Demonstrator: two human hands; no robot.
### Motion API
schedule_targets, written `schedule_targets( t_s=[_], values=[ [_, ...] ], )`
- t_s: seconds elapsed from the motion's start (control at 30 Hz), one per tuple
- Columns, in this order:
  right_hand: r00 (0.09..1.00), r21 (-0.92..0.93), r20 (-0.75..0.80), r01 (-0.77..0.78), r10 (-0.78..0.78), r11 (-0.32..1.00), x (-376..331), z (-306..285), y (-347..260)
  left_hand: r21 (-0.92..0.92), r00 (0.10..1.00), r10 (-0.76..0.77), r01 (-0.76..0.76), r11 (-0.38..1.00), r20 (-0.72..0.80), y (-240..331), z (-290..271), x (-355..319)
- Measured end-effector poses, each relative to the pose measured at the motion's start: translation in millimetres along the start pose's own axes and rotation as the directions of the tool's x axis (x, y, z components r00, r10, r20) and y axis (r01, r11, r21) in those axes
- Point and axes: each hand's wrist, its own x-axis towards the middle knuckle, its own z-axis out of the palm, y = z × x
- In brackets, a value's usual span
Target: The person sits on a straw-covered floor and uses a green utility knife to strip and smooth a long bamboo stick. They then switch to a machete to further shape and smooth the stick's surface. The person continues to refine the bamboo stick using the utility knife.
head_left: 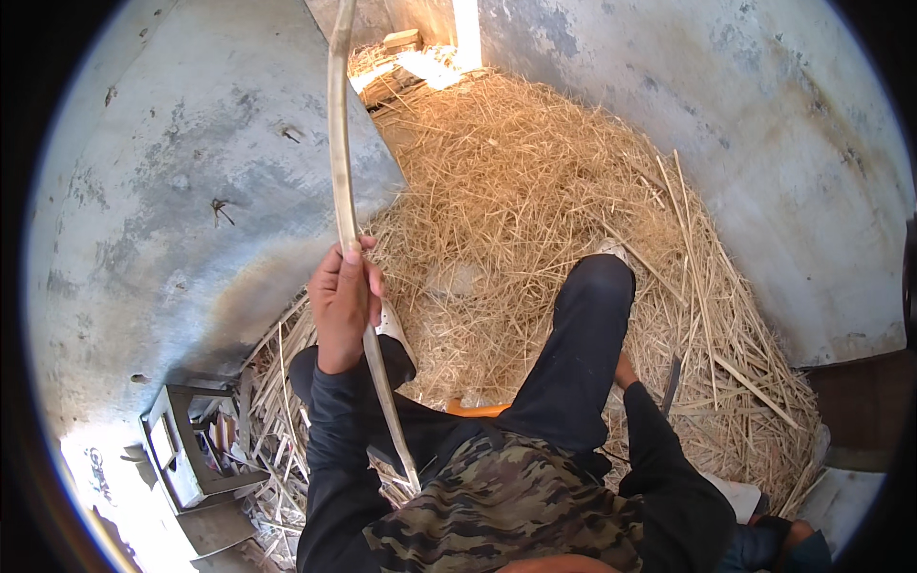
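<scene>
My left hand is closed around a long pale stick that runs from my lap up toward the top of the picture. My right hand is mostly hidden behind my raised right knee; only the wrist shows, down by the straw. A dark blade-like piece stands beside that wrist, and whether the hand holds it cannot be told. I sit on a heap of dry straw between grey concrete walls, in dark trousers and a camouflage top.
Grey plastered walls close in on the left and right. A small grey box-like stool lies at the lower left among loose stalks. Something orange peeks out by my lap. Stiff pale reeds lie across the straw at right.
</scene>
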Motion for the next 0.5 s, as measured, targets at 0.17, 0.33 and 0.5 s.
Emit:
schedule_targets(
  t_s=[0.17, 0.33, 0.5],
  values=[
    [0.986, -0.066, 0.05, -0.153, 0.156, 0.986, -52, 43, 7, -0.003, 0.999, -0.017, 0.017, 1.0, 0.043, 7, 13, 3],
    [0.967, -0.286, -0.046, -0.254, 0.251, 0.924, -88, 10, -62, 0.007, 0.997, -0.051, 0.051, 0.999, 0.065, -4, 17, -3],
    [0.791, -0.118, -0.591, -0.279, 0.159, 0.953, -133, -15, 4, 0.03, 0.993, -0.079, 0.076, 0.997, 0.086, -3, 21, -1]
  ],
)
